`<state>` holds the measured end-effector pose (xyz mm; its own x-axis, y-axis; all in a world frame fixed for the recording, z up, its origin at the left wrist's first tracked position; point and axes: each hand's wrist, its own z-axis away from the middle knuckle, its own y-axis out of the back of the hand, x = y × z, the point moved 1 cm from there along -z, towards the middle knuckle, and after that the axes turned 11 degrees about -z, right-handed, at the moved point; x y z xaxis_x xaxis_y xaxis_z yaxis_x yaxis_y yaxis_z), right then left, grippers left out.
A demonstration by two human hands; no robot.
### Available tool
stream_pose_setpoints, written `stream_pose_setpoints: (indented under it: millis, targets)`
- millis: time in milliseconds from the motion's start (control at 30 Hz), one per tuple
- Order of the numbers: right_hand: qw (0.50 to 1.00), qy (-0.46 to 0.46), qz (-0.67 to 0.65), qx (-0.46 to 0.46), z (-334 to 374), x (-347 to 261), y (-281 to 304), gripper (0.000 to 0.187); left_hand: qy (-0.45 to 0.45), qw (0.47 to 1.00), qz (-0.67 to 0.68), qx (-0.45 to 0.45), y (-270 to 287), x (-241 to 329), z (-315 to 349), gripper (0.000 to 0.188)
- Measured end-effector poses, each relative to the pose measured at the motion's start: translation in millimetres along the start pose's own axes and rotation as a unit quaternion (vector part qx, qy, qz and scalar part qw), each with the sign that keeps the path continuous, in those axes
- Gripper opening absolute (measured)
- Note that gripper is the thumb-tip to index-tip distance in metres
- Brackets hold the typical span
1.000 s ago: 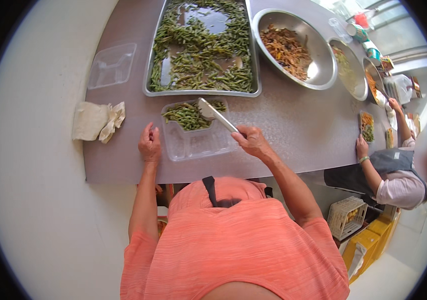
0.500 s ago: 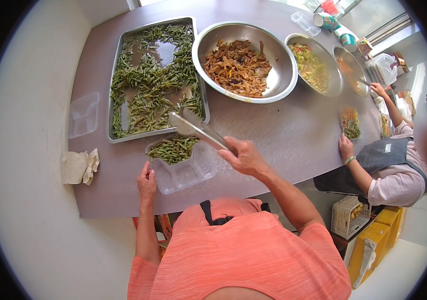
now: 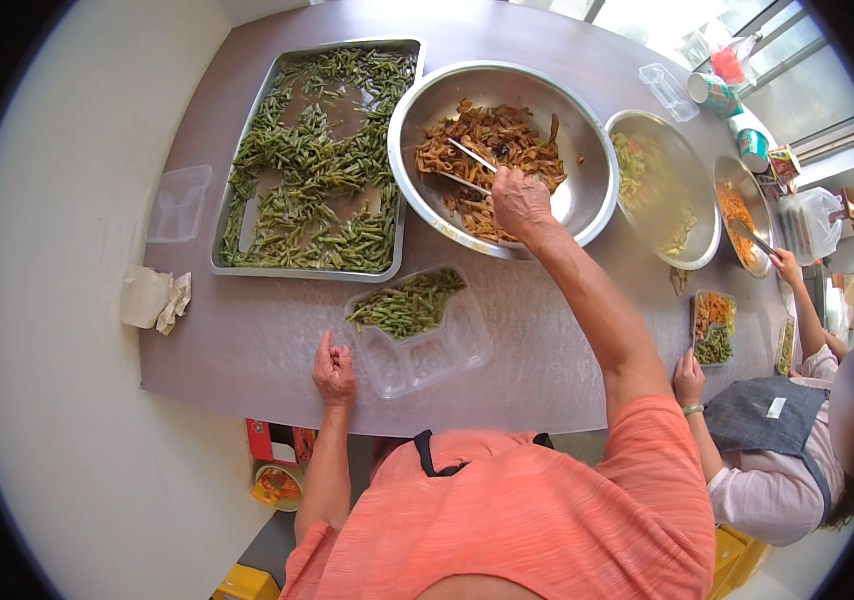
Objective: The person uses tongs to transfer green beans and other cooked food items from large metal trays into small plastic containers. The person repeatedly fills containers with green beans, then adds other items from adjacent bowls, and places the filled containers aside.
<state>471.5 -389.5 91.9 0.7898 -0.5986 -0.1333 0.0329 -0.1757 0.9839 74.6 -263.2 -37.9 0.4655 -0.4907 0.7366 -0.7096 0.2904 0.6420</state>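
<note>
My right hand [image 3: 524, 204] grips metal tongs [image 3: 471, 152], their arms spread and reaching into brown cooked strips [image 3: 477, 128] in a large steel bowl [image 3: 592, 205]. My left hand [image 3: 334, 372] rests by the lower left side of a clear compartment container [image 3: 409, 372]. Its index finger is stretched out and the other fingers are loosely bent, with nothing held. Cut green beans [image 3: 412, 308] fill the container's far compartment; its other compartments show no food. Behind the container, a deep metal tray [image 3: 297, 270] holds many more cut green beans.
An empty clear container [image 3: 179, 205] and crumpled paper [image 3: 155, 298] lie at the left. Bowls of pale green vegetables [image 3: 662, 185] and orange shreds [image 3: 737, 210] stand right. There a co-worker [image 3: 767, 430] holds a filled container [image 3: 715, 328] and a utensil.
My right hand has carried the tongs from above the bean tray's near edge into the bowl of brown strips. My left hand has come off the container's edge slightly. The view has shifted.
</note>
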Motion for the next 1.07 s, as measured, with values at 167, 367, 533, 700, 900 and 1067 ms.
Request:
stream_pose_setpoints:
  millis: [167, 367, 533, 700, 900, 1067]
  targets:
    - [0.985, -0.054, -0.141, -0.089, -22, 9, -8, 0.028, -0.022, 0.998, -0.052, 0.023, 0, 6, 2, 0.044]
    - [0.926, -0.113, -0.35, -0.085, 2, 34, -6, 0.028, -0.002, 0.999, -0.046, 0.009, -2, 5, 2, 0.042]
    - [0.914, -0.108, -0.385, -0.071, 21, 40, 6, 0.03, -0.025, 0.998, -0.062, 0.006, -1, 0, 2, 0.041]
    - [0.914, -0.103, -0.39, -0.046, 43, 26, 37, 0.03, -0.094, 0.993, -0.074, 0.0, 4, -4, -3, 0.025]
    - [0.921, -0.15, -0.354, -0.056, 72, 12, 61, 0.028, -0.169, 0.977, -0.064, -0.112, 13, 23, -4, 0.019]
    - [0.93, -0.131, -0.342, -0.018, 100, 0, 70, 0.026, -0.177, 0.972, -0.067, -0.138, 15, 26, -3, 0.024]
